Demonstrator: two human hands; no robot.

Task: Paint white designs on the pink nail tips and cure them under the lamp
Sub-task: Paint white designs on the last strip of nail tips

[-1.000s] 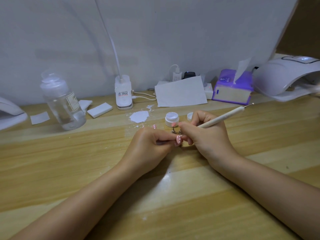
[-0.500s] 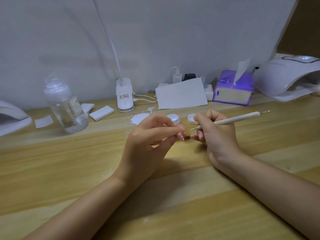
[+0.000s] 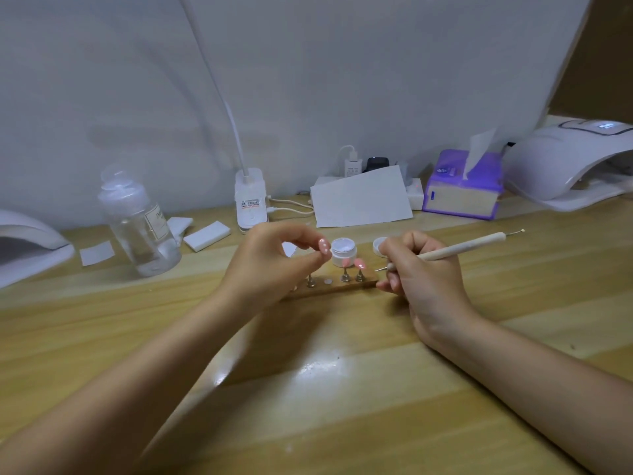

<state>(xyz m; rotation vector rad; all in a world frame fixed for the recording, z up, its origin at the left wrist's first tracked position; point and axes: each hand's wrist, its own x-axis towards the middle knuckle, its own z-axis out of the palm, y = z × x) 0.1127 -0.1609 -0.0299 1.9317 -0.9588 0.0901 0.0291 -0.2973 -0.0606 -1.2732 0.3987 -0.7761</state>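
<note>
Head view, items as I read them from my station:

1. Left hand: raised above the desk, thumb and forefinger pinching one pink nail tip. White dots show on its face. I cannot see the stem below it.
2. Right hand: fingers curled round a dotting pen, held like a pencil. The metal point faces left, just beside the stand; the far end aims toward the lamp side.
3. Wooden stand: lies on the desk between both hands. Two pink tips sit on metal posts at its right end; one round seat shows bare.
4. White gel pot: open, just behind the stand. Its lid lies beside my right hand.
5. Curing lamp: far right, well apart, mouth facing the desk.
6. Also present: clear bottle, tissue box, second lamp at far left.

Handling note, my judgement: the dotted tip looks ready to return to the bare seat or go to the lamp. I would grip only the edges or stem, keep the wet face upward and untouched, and hold the pen point away from the mounted tips.
</note>
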